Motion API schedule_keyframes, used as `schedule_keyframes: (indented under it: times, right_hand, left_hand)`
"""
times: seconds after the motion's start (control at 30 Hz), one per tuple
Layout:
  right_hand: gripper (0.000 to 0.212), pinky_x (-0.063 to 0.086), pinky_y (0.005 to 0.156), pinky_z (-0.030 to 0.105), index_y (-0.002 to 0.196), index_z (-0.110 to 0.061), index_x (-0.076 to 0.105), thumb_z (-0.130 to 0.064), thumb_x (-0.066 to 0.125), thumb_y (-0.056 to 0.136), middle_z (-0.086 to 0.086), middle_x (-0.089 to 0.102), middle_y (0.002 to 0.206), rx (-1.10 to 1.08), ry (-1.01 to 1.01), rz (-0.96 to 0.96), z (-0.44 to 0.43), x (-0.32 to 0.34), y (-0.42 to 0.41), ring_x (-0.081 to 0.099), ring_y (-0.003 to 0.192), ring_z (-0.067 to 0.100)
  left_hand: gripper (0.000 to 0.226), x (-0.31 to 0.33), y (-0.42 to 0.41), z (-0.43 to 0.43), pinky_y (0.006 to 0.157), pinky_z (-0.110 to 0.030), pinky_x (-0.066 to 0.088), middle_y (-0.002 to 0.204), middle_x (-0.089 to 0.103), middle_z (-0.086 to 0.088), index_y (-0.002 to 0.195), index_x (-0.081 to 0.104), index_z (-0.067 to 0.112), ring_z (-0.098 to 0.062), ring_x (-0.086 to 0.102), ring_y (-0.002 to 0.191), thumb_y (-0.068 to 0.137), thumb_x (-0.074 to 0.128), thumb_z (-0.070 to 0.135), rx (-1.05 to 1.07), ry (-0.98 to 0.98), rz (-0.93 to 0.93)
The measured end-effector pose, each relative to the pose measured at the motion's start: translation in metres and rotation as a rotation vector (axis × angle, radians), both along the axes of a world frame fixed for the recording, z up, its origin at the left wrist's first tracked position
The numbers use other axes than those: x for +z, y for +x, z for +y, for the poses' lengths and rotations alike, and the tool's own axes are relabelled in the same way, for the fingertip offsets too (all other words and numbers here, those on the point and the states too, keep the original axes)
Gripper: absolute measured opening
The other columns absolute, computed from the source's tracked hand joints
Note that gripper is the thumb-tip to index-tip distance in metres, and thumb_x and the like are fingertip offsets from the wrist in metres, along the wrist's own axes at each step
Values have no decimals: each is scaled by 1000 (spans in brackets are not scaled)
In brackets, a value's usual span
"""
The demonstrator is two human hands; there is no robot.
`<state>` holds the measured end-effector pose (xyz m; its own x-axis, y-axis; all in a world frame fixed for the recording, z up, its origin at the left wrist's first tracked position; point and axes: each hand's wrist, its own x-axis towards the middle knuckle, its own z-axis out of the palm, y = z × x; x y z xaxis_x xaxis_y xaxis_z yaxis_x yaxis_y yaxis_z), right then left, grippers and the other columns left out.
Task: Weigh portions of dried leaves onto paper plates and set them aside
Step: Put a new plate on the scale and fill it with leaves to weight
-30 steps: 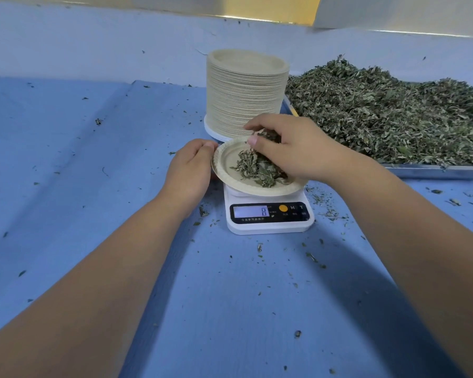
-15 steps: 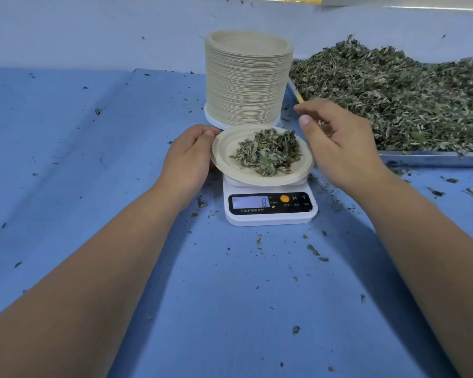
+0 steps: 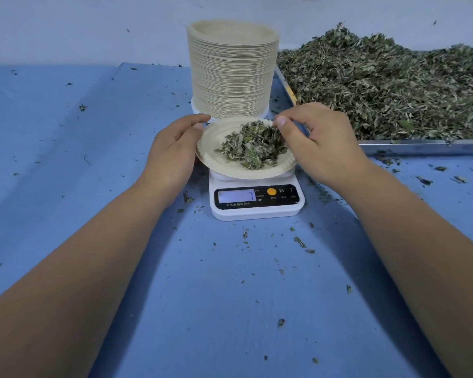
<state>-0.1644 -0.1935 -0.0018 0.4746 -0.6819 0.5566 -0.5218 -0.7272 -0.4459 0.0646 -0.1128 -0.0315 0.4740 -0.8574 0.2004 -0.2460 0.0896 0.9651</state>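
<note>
Weighing: plate (image 3: 219,165) sat on scale (image 3: 257,211), leaves (image 3: 253,145) heaped. Rim gripped by left hand (image 3: 170,154); right hand (image 3: 322,143) curled at leaves, hold unclear. Next, likely: level lift aside.

Herb-packing workshop: scale (image 3: 257,211), plate stack (image 3: 231,75), leaf tray (image 3: 421,146).

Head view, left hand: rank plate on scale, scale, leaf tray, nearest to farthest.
1. plate: the left hand grips its left rim.
2. scale: under the plate, just right of the hand.
3. tray: far right, beyond the right hand.
</note>
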Motion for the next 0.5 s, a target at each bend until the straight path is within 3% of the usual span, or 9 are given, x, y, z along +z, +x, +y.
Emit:
schedule_keyframes:
  times: [0.1,0.17,0.27,0.37,0.5]
  right_hand:
    - [25,38,82,12,107,-17,74,-30,53,102,-6,66,95,-2,0,-45,1,2,1,55,98,9]
    - [24,36,84,9,113,-21,72,-32,55,100,-12,64,100,-7,10,-57,1,3,1,55,102,6]
    - [24,39,87,20,113,-22,72,-32,56,100,-14,62,99,-17,0,-67,2,2,1,55,104,7]
    - [25,43,83,27,106,-19,73,-31,52,100,-6,68,96,-68,-22,-87,0,3,0,58,99,13]
    - [37,45,76,38,99,-14,68,-40,41,103,8,64,82,-174,-49,125,-7,2,-4,55,94,27]
  left_hand:
    - [28,2,-2,2,107,-39,50,124,67,20,111,71,46,-2,60,119,99,49,34,-7,10,-21]
    - [29,3,-2,2,109,-42,48,127,66,19,115,70,44,-3,58,122,98,48,35,-2,16,-27]
    - [30,3,-2,2,111,-46,46,130,63,19,117,69,44,-9,57,126,99,46,34,2,21,-33]
    - [34,3,-2,3,110,-47,47,131,62,16,124,67,38,-12,57,125,98,46,38,12,42,-40]
    - [40,2,-3,2,105,-39,49,121,63,20,132,62,32,-3,58,115,97,44,41,24,66,-61]
